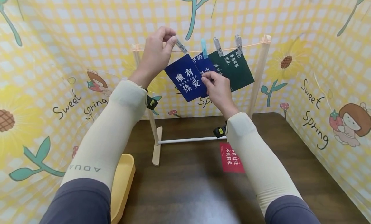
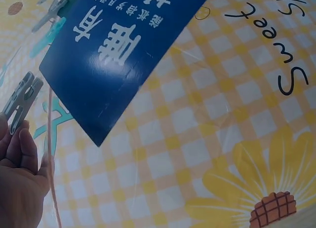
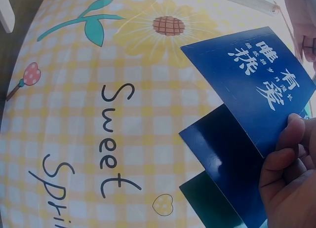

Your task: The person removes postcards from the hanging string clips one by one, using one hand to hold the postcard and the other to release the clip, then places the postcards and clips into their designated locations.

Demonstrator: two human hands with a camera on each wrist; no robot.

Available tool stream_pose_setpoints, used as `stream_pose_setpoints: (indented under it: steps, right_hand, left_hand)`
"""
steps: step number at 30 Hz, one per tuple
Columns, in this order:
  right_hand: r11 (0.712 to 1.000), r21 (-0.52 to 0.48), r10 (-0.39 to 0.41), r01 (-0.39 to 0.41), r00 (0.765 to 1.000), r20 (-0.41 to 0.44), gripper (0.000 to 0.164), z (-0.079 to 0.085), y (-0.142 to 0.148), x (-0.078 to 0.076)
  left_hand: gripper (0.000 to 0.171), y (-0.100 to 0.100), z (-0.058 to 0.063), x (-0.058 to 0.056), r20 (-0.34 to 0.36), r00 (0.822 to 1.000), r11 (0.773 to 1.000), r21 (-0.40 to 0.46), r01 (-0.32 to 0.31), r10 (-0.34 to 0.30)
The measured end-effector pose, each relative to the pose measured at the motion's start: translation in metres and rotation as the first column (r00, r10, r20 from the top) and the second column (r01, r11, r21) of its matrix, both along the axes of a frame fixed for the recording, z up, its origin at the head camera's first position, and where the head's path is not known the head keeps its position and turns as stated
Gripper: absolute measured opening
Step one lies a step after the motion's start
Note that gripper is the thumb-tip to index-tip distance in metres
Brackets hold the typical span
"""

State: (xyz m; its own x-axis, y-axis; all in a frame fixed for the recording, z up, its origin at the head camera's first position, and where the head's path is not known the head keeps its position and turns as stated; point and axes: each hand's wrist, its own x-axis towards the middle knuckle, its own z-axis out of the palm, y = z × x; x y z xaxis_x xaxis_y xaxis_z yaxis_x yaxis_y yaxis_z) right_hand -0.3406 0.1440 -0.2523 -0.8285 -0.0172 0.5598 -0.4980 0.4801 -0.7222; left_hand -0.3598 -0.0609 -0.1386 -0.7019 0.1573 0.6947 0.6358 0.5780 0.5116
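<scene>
My left hand (image 1: 157,53) pinches a grey clothespin (image 1: 181,44) between thumb and fingers at the string, right over the top corner of a dark blue card (image 1: 185,79) with white Chinese characters. In the left wrist view the clothespin (image 2: 22,102) points towards the card (image 2: 98,90). The right hand (image 1: 218,90) pinches this card's right edge between thumb and bent forefinger, keeping it tilted. Behind it a second blue card (image 1: 206,64) hangs from a light blue clothespin (image 1: 204,48). Dark green cards (image 1: 243,72) hang farther right under grey clothespins (image 1: 238,44).
The orange string (image 1: 252,44) runs between two wooden posts (image 1: 259,69), joined low down by a white rod (image 1: 191,140). A red card (image 1: 232,158) lies on the dark wooden table (image 1: 179,185), partly behind the right forearm. Beside the left forearm stands a yellow tray (image 1: 130,167).
</scene>
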Motion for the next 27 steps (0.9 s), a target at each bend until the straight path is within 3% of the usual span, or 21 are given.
stream_pose_setpoints:
  steps: [12, 20, 27]
  right_hand:
    - [1.0, -0.018, -0.003, 0.003, 1.0, 0.0, 0.017, -0.002, 0.001, 0.0]
    - [0.999, -0.04, 0.003, -0.003, 1.0, 0.014, 0.017, -0.004, 0.0, 0.001]
    - [0.999, -0.05, 0.004, -0.003, 1.0, 0.018, 0.018, -0.009, -0.001, 0.0]
  left_hand:
    - [0.029, -0.009, -0.001, 0.002, 0.069, 0.998, 1.0, -0.019, 0.011, -0.009]
    - [0.034, -0.013, 0.0, 0.005, 0.067, 0.998, 0.998, -0.061, 0.021, -0.016]
    - [0.035, -0.022, -0.003, 0.008, 0.086, 0.996, 0.999, -0.035, 0.026, -0.023]
